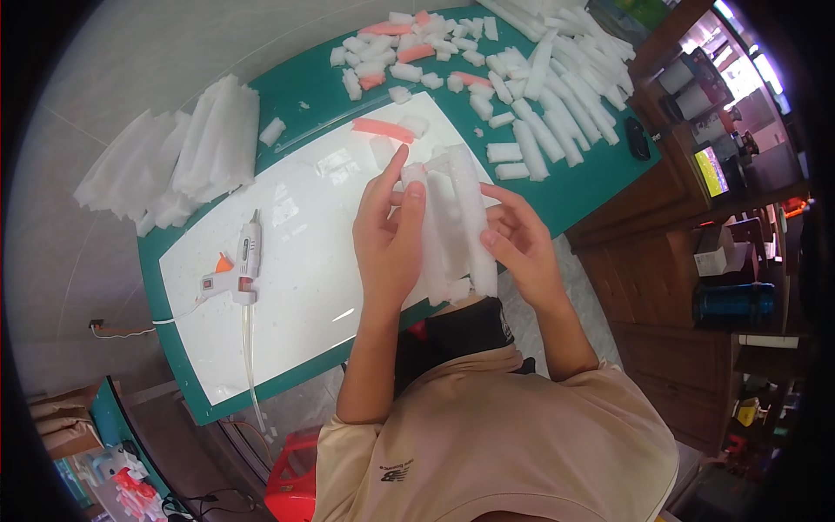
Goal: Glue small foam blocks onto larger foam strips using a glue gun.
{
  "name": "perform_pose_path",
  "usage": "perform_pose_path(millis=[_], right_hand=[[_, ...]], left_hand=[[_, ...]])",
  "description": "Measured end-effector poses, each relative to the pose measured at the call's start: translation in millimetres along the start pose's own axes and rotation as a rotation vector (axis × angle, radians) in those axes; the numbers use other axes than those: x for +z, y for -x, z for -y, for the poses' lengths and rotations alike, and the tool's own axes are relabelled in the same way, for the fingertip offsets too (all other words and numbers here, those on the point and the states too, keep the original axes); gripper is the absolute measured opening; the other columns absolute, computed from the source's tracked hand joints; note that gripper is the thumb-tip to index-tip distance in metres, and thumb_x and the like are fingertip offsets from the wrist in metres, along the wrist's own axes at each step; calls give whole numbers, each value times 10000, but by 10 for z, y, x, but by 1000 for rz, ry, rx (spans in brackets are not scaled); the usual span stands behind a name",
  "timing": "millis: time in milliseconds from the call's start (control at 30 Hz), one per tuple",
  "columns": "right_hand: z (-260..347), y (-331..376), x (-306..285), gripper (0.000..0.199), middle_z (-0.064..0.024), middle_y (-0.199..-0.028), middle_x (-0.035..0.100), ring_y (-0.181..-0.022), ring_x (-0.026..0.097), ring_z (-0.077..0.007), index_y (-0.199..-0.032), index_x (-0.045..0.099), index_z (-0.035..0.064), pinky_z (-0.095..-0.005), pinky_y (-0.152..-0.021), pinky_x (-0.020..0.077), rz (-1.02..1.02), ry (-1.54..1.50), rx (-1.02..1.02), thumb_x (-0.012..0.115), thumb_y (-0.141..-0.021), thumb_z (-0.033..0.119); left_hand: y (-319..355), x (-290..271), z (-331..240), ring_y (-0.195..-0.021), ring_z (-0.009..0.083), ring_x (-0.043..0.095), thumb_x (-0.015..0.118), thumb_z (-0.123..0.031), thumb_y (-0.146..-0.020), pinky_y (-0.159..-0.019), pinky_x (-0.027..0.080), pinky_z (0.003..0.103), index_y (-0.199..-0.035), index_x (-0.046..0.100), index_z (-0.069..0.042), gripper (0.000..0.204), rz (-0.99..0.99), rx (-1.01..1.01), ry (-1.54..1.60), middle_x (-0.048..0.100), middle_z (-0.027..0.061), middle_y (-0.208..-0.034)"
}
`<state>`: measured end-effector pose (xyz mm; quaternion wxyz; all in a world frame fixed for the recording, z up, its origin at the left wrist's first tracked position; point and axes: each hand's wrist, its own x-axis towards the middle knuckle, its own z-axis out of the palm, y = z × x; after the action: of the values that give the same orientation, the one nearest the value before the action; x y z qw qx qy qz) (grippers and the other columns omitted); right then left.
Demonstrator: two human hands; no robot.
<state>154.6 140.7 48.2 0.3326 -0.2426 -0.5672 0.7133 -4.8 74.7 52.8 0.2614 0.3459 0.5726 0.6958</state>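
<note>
Squarely between both hands, foam bundle (457, 222).

One glue gun (241, 270) lies at the left of the frame, two hands (389, 228) (520, 248) sit at centre, and five pink foam pieces (383, 130) show (white ones too many to count).

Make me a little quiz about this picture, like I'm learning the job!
1. True or false: the glue gun is in the left hand.
2. What do both hands hold? A) foam sticks B) a bottle C) scissors
3. What colour is the foam piece lying on the white board above the hands?

Key: 1 false, it lies on the board. 2 A, the right hand grips them too. 3 pink.
</note>
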Motion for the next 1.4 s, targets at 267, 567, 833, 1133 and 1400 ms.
perform_pose_path(millis=[267, 567, 833, 1133, 1400], right_hand=[[22, -46, 44, 512, -50, -1003, 580, -872, 562, -83, -1347, 458, 20, -221, -765, 472, 19, -13, 37, 643, -869, 7], [3, -86, 26, 506, -48, -994, 584, -840, 549, -70, -1339, 469, 22, -210, -749, 454, 22, 23, 61, 649, -866, 15], [-62, -71, 101, 487, -23, -993, 547, -839, 539, -58, -1332, 485, 37, -190, -729, 444, -14, 34, 19, 642, -873, 10], [-132, -51, 211, 461, -32, -1009, 541, -872, 522, -56, -1332, 484, 11, -182, -732, 470, -102, 147, -152, 598, -887, -26], [-133, -51, 234, 448, -57, -1026, 556, -893, 537, -73, -1326, 475, -10, -208, -779, 494, -102, 202, -204, 581, -892, -28]], left_hand=[[-6, -27, 62, -845, 62, 508, 549, -95, -951, -724, 443, 187, -1363, 511, -52, 416, -11, 0, -11, 556, 28, -1034], [-7, -57, 71, -998, 147, 579, 547, -139, -960, -890, 453, 267, -1366, 489, -45, 421, -18, 8, -82, 612, 137, -1185], [42, 4, 180, -979, 151, 578, 574, -59, -931, -836, 475, 262, -1274, 406, -22, 384, -167, 43, 212, 557, 167, -1203], [307, 76, 129, -1178, 191, 515, 574, 25, -897, -949, 439, 286, -1328, 401, 22, 465, -115, -80, 401, 520, 159, -1292], [282, 83, 82, -1155, 217, 541, 546, -1, -912, -976, 437, 335, -1371, 373, 13, 490, -115, -118, 407, 538, 182, -1298]])
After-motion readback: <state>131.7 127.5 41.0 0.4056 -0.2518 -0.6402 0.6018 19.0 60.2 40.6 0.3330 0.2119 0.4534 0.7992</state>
